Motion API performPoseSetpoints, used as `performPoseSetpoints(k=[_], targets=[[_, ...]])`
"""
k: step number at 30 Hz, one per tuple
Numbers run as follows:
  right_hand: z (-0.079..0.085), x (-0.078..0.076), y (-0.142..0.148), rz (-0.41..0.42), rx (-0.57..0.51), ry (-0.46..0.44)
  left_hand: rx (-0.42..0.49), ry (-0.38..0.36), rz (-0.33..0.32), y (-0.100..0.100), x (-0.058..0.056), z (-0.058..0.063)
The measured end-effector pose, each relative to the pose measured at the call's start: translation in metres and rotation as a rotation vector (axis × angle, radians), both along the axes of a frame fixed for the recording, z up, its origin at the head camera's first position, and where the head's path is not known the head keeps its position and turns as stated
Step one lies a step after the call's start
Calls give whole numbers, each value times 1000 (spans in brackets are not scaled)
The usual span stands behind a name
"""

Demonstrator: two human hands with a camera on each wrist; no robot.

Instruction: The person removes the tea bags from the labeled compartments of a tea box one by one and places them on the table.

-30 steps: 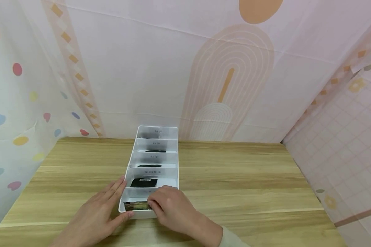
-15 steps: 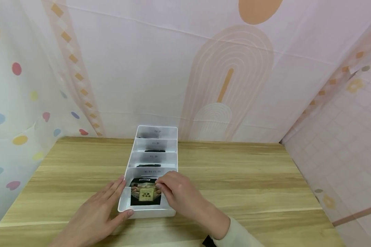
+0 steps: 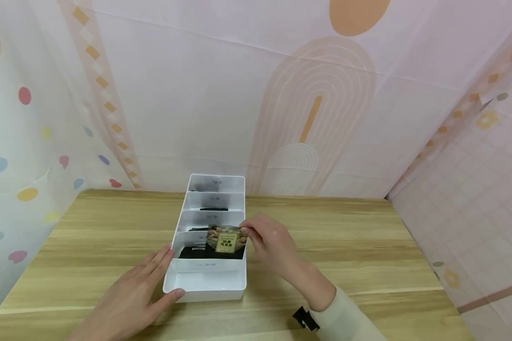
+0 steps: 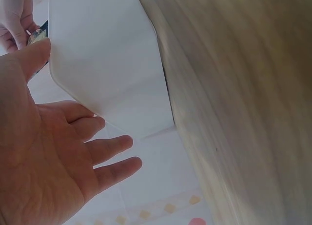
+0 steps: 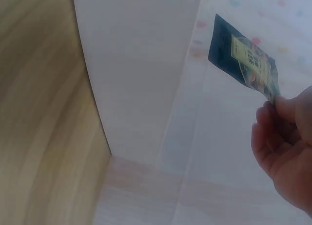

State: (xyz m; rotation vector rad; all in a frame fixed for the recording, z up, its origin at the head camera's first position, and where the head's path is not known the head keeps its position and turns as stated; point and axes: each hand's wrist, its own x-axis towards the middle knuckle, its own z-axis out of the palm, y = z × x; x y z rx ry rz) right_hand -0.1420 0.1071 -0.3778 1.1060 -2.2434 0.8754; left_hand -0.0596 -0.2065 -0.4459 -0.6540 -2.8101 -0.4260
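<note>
My right hand (image 3: 277, 246) pinches a dark tea sachet (image 3: 226, 240) by its upper right corner, between thumb and fingertips. The sachet hangs over the white divided box (image 3: 205, 296), overlapping its second and third compartments from the front; its yellow label faces up. In the right wrist view the tea sachet (image 5: 243, 59) stands out above the box wall. My left hand (image 3: 132, 293) rests against the box's near left corner, thumb at the front rim and fingers spread along the left side. The left wrist view shows these fingers nearly straight.
A black sachet (image 3: 192, 253) lies in the second compartment from the front, and dark packets (image 3: 214, 209) show low in those farther back. Printed labels mark the dividers. The wooden table (image 3: 324, 246) ends at a patterned cloth backdrop (image 3: 175, 118).
My right hand has lifted the tea sachet out of the front compartment and carried it away and to the right. That compartment's floor now shows bare. The left hand stays in place.
</note>
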Motion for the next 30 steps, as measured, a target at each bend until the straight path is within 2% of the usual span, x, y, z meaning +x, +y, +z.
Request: performPoseSetpoints(k=[6, 15, 30], targets=[[7, -10, 17, -62, 12, -10, 17, 12, 2, 2, 0, 2], [13, -24, 41, -158, -12, -137, 13, 32, 7, 1, 1, 3], [-6, -55, 68, -244, -13, -327, 19, 11, 8, 1, 2, 3]])
